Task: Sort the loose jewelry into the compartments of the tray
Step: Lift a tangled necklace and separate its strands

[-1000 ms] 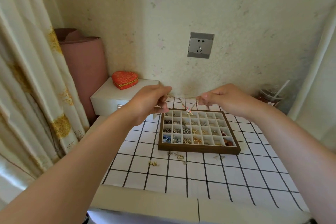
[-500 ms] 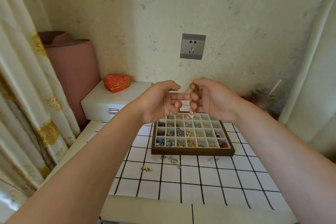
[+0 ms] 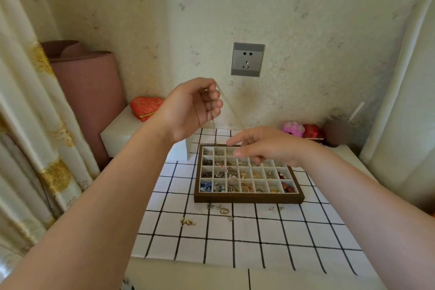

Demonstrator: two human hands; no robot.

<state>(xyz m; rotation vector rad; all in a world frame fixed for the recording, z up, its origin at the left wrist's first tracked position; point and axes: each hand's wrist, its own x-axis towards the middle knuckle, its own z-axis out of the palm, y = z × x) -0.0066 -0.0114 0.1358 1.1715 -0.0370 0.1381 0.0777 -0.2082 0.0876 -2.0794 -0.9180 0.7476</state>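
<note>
The left hand (image 3: pixel 193 108) is raised, its grip pinching a thin chain (image 3: pixel 213 119). The chain hangs straight down, long axis vertical, toward the left-middle compartments of the tray (image 3: pixel 247 198). I cannot tell whether its lower end touches there. The right hand (image 3: pixel 266 146) is nearer the tray, over its back rows, fingers loose and holding nothing. Loose pieces (image 3: pixel 223 210) lie on the surface (image 3: pixel 259 238) just in front of the tray. No writing is legible.

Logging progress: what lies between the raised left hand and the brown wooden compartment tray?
Head view: a thin metal chain hangs from left hand toward tray.
</note>
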